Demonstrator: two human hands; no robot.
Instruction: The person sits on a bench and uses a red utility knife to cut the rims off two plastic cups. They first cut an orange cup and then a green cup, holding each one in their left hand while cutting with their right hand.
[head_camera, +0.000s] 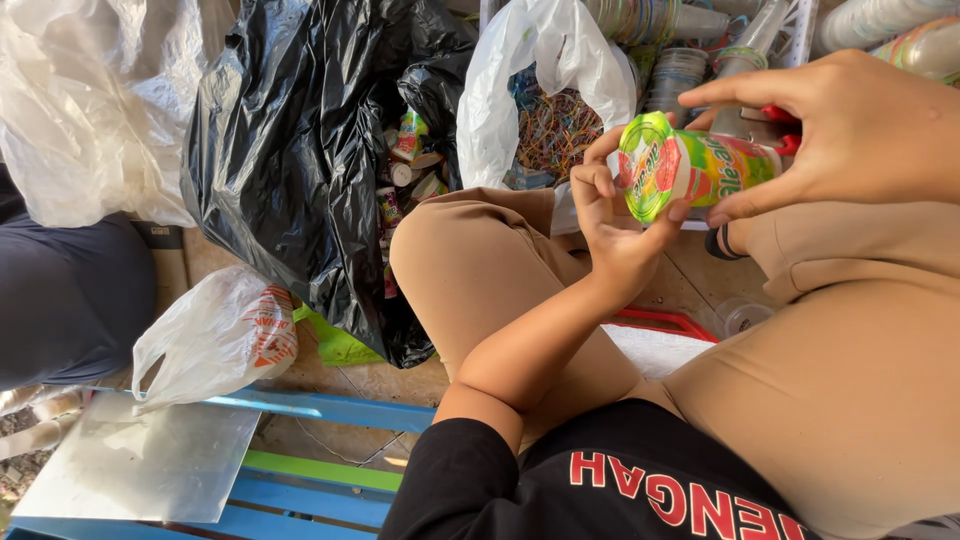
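Head view — small plastic drink cup with green-rimmed foil lid and red-green printed label (690, 168) held sideways above tan-trousered knees, lid end turned toward left hand. Right hand (850, 130) wrapped round cup body, fingers closed on it to steady it. Left hand (615, 215) at lid rim, fingertips pinched narrow on foil edge — looks like a peeling grip. Black plastic rubbish bag (290, 150) gaping open just left, more cups inside. White plastic bag of coloured rubber bands (530, 90) behind. Tiled floor, blue wooden slats (320, 410), metal sheet (140, 460).
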